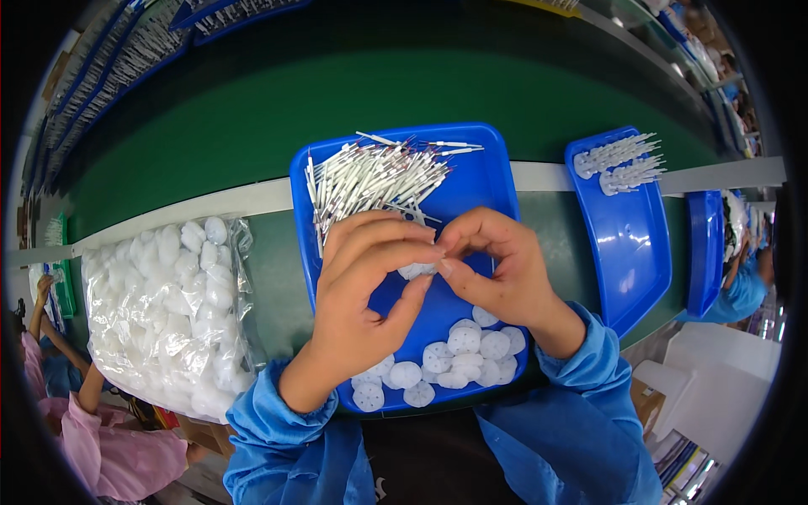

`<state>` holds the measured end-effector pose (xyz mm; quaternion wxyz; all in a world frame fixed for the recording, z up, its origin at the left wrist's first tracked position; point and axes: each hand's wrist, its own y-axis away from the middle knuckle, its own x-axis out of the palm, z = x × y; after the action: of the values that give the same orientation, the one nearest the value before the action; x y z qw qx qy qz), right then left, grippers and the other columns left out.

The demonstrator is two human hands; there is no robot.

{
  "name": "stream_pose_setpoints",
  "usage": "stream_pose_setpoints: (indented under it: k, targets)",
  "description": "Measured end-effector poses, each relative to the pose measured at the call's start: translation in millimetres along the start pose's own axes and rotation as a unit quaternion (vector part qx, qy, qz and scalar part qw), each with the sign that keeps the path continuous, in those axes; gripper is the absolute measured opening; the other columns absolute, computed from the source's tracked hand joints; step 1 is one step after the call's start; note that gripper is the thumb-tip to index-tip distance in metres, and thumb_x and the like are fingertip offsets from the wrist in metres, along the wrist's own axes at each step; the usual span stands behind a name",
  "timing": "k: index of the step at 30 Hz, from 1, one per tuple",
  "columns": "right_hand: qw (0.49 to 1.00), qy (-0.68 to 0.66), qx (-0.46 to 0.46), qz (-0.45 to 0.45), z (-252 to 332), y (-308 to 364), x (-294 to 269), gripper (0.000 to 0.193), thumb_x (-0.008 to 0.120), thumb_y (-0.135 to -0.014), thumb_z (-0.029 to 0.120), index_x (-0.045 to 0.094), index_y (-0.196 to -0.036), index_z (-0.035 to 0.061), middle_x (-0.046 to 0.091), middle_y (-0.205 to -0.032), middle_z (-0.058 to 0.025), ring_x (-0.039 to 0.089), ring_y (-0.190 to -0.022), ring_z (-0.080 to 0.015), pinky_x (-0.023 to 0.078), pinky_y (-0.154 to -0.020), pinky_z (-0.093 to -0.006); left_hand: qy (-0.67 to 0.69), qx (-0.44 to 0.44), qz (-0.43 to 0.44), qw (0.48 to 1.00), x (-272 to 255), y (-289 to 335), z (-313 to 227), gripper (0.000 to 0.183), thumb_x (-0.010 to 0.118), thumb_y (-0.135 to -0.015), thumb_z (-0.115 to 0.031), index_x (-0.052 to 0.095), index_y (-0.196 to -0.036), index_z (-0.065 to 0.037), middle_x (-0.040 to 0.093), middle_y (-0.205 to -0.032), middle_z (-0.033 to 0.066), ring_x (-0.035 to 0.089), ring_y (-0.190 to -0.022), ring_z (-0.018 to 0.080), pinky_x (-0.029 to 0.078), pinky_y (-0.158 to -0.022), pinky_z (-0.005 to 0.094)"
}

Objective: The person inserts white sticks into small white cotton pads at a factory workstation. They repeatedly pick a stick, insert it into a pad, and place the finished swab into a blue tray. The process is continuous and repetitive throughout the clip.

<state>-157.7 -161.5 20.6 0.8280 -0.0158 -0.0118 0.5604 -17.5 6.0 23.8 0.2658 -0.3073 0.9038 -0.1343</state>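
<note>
Shiny blue sleeves (581, 362) and a black shirt front (429, 463) sit closest to the lens, just on the near side of the big blue rectangular plastic tray (484, 189), landmark for all places below.

Left hand (362, 286): over the tray's middle, fingers bent and bunched, thumb opposite, pinching a small round translucent-white disc (412, 270), mostly covered by the fingers. Right hand (497, 265): also over the tray's middle, fingers curled, thumb and index tips nearly together right beside the disc; cannot tell whether they grip its edge or some thin piece. Hands meet at the fingertips; disc is up between them, above the tray floor.

Far-left part of tray: loose heap of thin white sticks with dark reddish ends (379, 172), pointing various ways, a few lying apart toward the far edge. Near end of tray: scatter of round translucent-white discs with small dots (467, 349), some overlapping.

Left of tray: clear plastic bag packed with white rounded pieces (168, 303). Right of tray, apart from it: narrower blue plastic tray (631, 261), at its far end white sticks standing out from pale discs in two rows (619, 164). Further right of tray: another blue tray (705, 244), and a blue-sleeved co-worker's arm (741, 290).

Under and beyond tray: dark green work surface (404, 80). Well beyond, to tray's far left: blue trays full of thin pale sticks (109, 84). Well left, near side: person in pink top (109, 446).
</note>
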Motion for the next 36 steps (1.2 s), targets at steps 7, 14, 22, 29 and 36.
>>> stream_pose_setpoints:
  k: [7, 14, 22, 29, 36]
  targets:
    - [0.98, 0.179, -0.09, 0.006, -0.5, 4.7, -12.3, 0.022, 0.083, -0.089, 0.0, 0.073, -0.108, 0.0066, 0.077, -0.112, -0.0069, 0.077, -0.095, -0.0209, 0.061, -0.085, -0.0345, -0.061, 0.002, -0.007, 0.998, -5.3, -0.7, -5.1, 0.063, 0.081, -0.078, 0.003, 0.07, -0.14, -0.006, 0.064, -0.148, 0.0185, 0.058, -0.138, 0.0423, 0.045, -0.118, 0.0507]
    - [0.848, 0.501, -0.168, 0.032, -3.0, 17.0, -18.1, 0.025, 0.086, -0.077, 0.013, 0.078, -0.1, 0.0132, 0.077, -0.123, -0.0016, 0.07, -0.121, -0.0266, 0.055, -0.104, -0.0456, -0.157, -0.007, 0.143, 0.977, -1.7, 9.5, 1.5, 0.053, 0.071, -0.086, 0.005, 0.073, -0.137, -0.007, 0.076, -0.124, 0.0102, 0.069, -0.115, 0.0338, 0.052, -0.1, 0.0449]
    - [0.87, 0.466, -0.157, 0.044, -1.7, 15.6, -22.8, 0.023, 0.087, -0.076, 0.014, 0.078, -0.097, 0.0132, 0.076, -0.115, -0.0007, 0.07, -0.12, -0.0252, 0.053, -0.103, -0.0446, -0.173, -0.013, 0.139, 0.975, 1.0, 7.7, 4.5, 0.024, 0.083, -0.083, -0.007, 0.08, -0.105, -0.013, 0.075, -0.104, 0.0019, 0.066, -0.101, 0.0266, 0.049, -0.089, 0.0418]
    - [0.834, 0.521, -0.177, 0.046, -1.3, 14.9, -14.4, 0.02, 0.086, -0.077, 0.016, 0.076, -0.093, 0.0121, 0.073, -0.104, -0.0001, 0.071, -0.109, -0.0223, 0.054, -0.104, -0.0435, -0.216, 0.011, 0.136, 0.967, 7.1, 7.7, 7.7, 0.016, 0.086, -0.082, -0.015, 0.079, -0.096, -0.015, 0.071, -0.101, -0.0028, 0.063, -0.097, 0.0225, 0.045, -0.083, 0.0394]
    - [0.856, 0.498, -0.141, 0.017, 5.5, 22.6, -18.6, 0.021, 0.086, -0.082, 0.016, 0.078, -0.101, 0.0138, 0.075, -0.107, -0.0014, 0.072, -0.106, -0.0224, 0.053, -0.108, -0.0471, -0.191, -0.013, 0.12, 0.974, 2.2, 9.3, 2.9, 0.018, 0.088, -0.08, -0.011, 0.08, -0.096, -0.014, 0.075, -0.103, -0.0023, 0.066, -0.098, 0.0243, 0.046, -0.084, 0.0397]
